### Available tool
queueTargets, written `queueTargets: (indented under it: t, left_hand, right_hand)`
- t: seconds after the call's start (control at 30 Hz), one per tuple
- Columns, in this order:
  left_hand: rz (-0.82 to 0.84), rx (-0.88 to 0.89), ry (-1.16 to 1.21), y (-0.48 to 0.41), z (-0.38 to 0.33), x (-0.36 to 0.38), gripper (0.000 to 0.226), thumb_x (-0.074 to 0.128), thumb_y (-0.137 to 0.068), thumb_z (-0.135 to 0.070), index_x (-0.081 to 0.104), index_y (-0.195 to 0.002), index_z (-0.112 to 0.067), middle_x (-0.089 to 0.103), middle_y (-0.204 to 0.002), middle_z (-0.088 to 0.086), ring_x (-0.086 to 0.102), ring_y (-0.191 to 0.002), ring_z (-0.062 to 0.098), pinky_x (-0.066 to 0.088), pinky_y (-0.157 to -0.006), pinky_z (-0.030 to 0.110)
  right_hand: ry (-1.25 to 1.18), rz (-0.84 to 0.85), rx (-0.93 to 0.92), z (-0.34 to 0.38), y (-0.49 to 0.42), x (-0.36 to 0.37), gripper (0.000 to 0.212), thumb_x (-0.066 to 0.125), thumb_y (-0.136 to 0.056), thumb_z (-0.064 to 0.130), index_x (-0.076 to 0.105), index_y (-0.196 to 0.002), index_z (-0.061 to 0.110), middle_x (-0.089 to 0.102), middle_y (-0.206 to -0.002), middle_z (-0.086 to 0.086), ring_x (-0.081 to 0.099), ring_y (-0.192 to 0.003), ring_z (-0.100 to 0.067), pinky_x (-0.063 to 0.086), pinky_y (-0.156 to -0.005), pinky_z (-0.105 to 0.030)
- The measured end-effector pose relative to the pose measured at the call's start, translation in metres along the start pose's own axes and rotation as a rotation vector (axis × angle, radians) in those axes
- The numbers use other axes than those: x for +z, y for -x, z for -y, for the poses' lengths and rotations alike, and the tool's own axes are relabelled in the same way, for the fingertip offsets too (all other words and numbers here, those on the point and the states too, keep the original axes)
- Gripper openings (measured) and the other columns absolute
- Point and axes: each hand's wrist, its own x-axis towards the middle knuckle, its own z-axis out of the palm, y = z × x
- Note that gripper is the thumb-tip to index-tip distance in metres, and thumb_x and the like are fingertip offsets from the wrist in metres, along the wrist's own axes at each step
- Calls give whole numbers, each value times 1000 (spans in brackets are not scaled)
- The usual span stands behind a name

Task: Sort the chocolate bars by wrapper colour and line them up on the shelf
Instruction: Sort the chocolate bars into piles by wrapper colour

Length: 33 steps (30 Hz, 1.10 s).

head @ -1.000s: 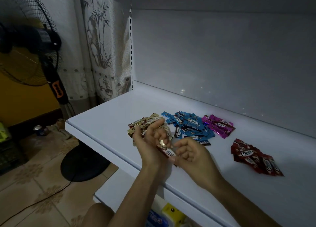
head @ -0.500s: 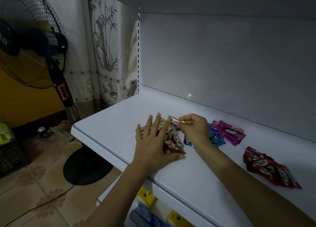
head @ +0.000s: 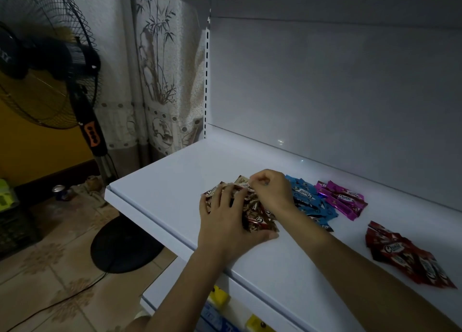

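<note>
**Squaring up the brown heap**

The brown-and-cream bars (head: pixel 260 219) lie in a loose heap near the front edge of the white shelf (head: pixel 175 176), at the left end of four colour groups. The blue bars (head: pixel 305 196) lie just beside them to the right, the purple bars (head: pixel 342 198) come next, and the red bars (head: pixel 400 251) lie well apart, further right.

The left hand (head: pixel 225 221) is laid flat on the heap. Its fingers are spread and straight, so nothing is gripped and the bars are only pressed down. The right hand (head: pixel 272 191) is curled at the heap's far edge. A cream-ended bar (head: pixel 242 181) appears to be pinched at its fingertips, though the contact is partly hidden.

The step is judged to be the tidying of this group. It is best done with the heap pinned under the flat palm while single bars are drawn out and turned one way. The glossy wrappers are likely to slide, so light, even pressure is advised. The blue bars beside the right wrist should not be dragged along.
</note>
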Motion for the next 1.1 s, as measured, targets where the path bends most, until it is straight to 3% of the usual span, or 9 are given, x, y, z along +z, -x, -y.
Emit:
queueTargets:
  t: [0.1,0.2,0.33,0.5,0.57,0.7,0.87,1.0,1.1]
  left_hand:
    - [-4,31,5,1,-3,-5,120,28,-53,-98,12,-152,-31,6,-162,-7,-4,-149,17,-13,-115,50]
    - [-64,229,-47,4,-14,-7,112,26,-67,-95,24,-151,-22,22,-159,-1,12,-149,21,-6,-116,53]
    - [-26,309,-34,10,-43,-3,108,32,-73,-89,17,-154,-19,16,-161,0,7,-149,19,-4,-119,47]
    - [43,506,56,15,-105,13,102,36,-75,-83,30,-149,-13,35,-154,7,30,-143,25,22,-116,51]
    - [45,579,98,18,-134,19,100,39,-76,-81,30,-149,-12,35,-154,7,32,-142,25,18,-116,47]
    - [150,687,207,26,-184,35,99,40,-76,-75,20,-152,-15,19,-160,4,16,-147,21,0,-115,30]
    - [271,810,268,38,-240,63,100,49,-79,-73,13,-154,-17,11,-162,2,8,-149,19,-1,-116,29]
    - [355,852,342,51,-289,84,95,49,-82,-69,19,-152,-12,19,-159,7,19,-147,22,13,-119,34]
    - [422,877,342,63,-332,98,85,49,-92,-58,13,-154,-13,12,-161,6,13,-148,20,10,-118,31]
  right_hand:
    - [-102,-29,-28,-3,8,-14,7,64,-86,17,70,-82,17,66,-82,11,60,-79,-2,46,-67,-16]
    - [-125,-40,-61,-15,23,-32,7,67,-86,20,67,-93,16,64,-86,13,59,-81,1,44,-67,-9]
    - [24,-105,-134,-42,47,-65,28,67,-86,21,59,-113,19,59,-111,5,54,-105,-10,47,-85,-23]
    - [195,-284,-185,-76,76,-128,43,72,-82,20,58,-122,14,57,-121,-4,49,-113,-18,40,-95,-26]
    - [224,-345,-127,-89,90,-153,42,72,-81,20,58,-121,14,58,-121,-6,50,-112,-23,40,-94,-28]
    - [242,-451,-37,-111,120,-199,39,68,-83,19,59,-120,9,57,-122,-10,50,-114,-28,44,-96,-40]
    - [321,-498,124,-142,159,-254,42,64,-88,28,54,-126,16,52,-131,-5,44,-121,-19,27,-94,-18]
    - [328,-573,231,-163,199,-292,42,61,-90,31,53,-128,16,52,-132,-4,42,-125,-18,25,-97,-17]
    - [353,-628,306,-176,230,-317,44,61,-89,33,51,-129,16,50,-133,-5,41,-124,-18,27,-98,-22]
